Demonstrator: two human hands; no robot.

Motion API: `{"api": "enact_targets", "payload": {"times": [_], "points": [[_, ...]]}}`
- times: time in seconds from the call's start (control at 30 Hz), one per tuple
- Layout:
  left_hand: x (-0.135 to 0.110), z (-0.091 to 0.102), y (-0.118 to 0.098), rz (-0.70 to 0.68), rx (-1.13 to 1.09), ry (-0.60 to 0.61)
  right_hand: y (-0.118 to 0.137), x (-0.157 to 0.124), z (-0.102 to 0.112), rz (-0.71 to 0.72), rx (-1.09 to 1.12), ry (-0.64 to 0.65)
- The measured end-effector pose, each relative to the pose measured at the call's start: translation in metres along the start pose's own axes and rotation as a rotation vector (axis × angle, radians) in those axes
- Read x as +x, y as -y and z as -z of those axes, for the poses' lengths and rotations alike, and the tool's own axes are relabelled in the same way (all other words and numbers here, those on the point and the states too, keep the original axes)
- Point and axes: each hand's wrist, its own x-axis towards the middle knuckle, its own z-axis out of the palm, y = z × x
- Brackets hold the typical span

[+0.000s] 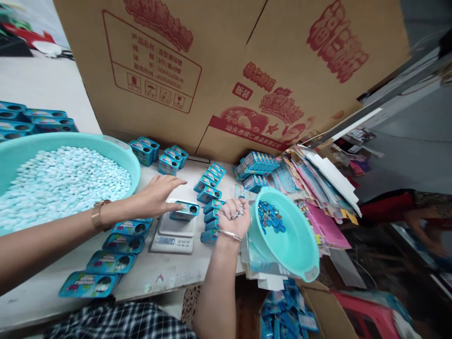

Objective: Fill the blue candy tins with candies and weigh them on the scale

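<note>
Reaching in over the scale (176, 243), my left hand (150, 195) has its fingers spread and holds nothing; the thumb is at the box (181, 215), though from my feed I cannot tell whether it touches. With the scale as clock centre, my right hand (233, 215) is at three o'clock, its fingers curled closed on what look like a few candies. The box lies on the scale, its opening dark and uncapped; the digits are too blurred for me to trust.

I judge the work partway. In the front row (106, 266) at eight o'clock, the nearest two boxes show pale openings and seem filled; those behind look darker. The column of boxes (209, 194) from one to three o'clock seems to be waiting. Plenty of candies (74, 176) fill the basin (135, 165) at ten o'clock, and loose caps (271, 219) lie in another basin (300, 235) at three.

The bench (169, 278) is pale and marked. I see a printed carton (219, 70) at twelve, stacked papers (314, 174) between two and three, and blue packs (286, 310) below the bench at four. Rightward, the room is dim and blurred.
</note>
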Motion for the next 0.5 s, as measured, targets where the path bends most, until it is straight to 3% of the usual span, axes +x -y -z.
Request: {"api": "enact_targets", "payload": {"times": [0.23, 0.5], "points": [[0.0, -0.001, -0.005, -0.027, 0.023, 0.001, 0.03, -0.022, 0.009, 0.096, -0.011, 0.025], [0.011, -0.024, -0.031, -0.047, 0.109, 0.117, 0.031, -0.028, 0.016, 0.106, -0.067, 0.019]]}}
